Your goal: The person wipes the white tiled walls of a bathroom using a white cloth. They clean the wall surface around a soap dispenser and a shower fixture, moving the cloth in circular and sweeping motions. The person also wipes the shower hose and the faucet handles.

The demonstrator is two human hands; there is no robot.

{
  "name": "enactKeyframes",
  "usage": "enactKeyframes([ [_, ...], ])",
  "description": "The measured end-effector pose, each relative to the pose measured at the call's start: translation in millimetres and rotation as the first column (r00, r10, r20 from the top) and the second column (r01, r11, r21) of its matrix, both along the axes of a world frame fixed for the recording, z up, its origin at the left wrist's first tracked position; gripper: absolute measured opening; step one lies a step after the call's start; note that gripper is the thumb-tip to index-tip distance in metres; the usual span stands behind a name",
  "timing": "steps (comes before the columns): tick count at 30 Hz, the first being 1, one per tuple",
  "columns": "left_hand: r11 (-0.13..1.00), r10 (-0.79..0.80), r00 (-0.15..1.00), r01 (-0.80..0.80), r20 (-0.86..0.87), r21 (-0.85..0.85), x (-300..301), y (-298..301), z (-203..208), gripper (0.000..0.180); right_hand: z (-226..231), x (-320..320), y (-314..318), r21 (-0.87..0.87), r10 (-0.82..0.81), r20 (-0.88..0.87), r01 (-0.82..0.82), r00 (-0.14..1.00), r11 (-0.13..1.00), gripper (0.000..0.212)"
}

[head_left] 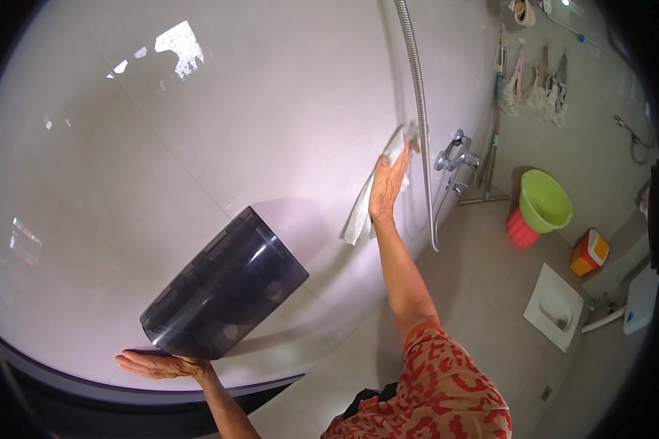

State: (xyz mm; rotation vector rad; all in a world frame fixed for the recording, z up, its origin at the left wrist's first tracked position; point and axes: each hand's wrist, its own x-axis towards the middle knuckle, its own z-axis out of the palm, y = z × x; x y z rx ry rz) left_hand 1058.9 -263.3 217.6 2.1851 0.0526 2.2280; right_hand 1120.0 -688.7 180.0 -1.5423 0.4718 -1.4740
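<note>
My right hand (pixel 389 183) presses a white cloth (pixel 359 219) against the pale glossy wall (pixel 285 110), with the cloth's loose end hanging below the palm. Its fingertips reach close to the metal shower hose (pixel 419 95). On the lower left, my left hand (pixel 161 364) lies with fingers stretched out flat against the wall. It is just under the lower end of a dark, shiny box (pixel 223 285) fixed to the wall, and the wrist seems to touch or pass beneath it. I cannot tell whether the left palm bears on the box.
A chrome shower mixer (pixel 458 154) sits right of the cloth. Beyond it are a long-handled floor tool (pixel 483 199), a green basin (pixel 545 201) on a red bucket (pixel 521 230), an orange bin (pixel 589 252) and a squat toilet (pixel 554 307). Mesh bags (pixel 538 91) hang on the far wall.
</note>
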Motion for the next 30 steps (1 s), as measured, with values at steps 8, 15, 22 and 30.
enactKeyframes([
  [8,0.997,-0.066,0.997,0.065,-0.035,-0.03,-2,-1,-2,0.066,-87,-11,43,0.402,0.143,0.047,-0.15,0.989,0.903,0.064],
  [15,0.992,-0.081,0.995,0.075,-0.055,-0.1,-2,1,-5,0.075,26,-35,94,-0.176,0.315,-0.024,-0.314,0.949,0.933,0.065],
  [22,0.988,-0.116,0.992,0.11,-0.048,-0.104,-4,-3,-3,0.074,63,-45,111,-0.674,0.354,-0.235,-0.414,0.905,0.611,0.048],
  [30,0.996,-0.092,0.995,0.092,-0.034,-0.019,-5,0,-1,0.068,53,-17,84,-0.666,0.055,-0.004,-0.044,0.998,0.745,0.054],
])
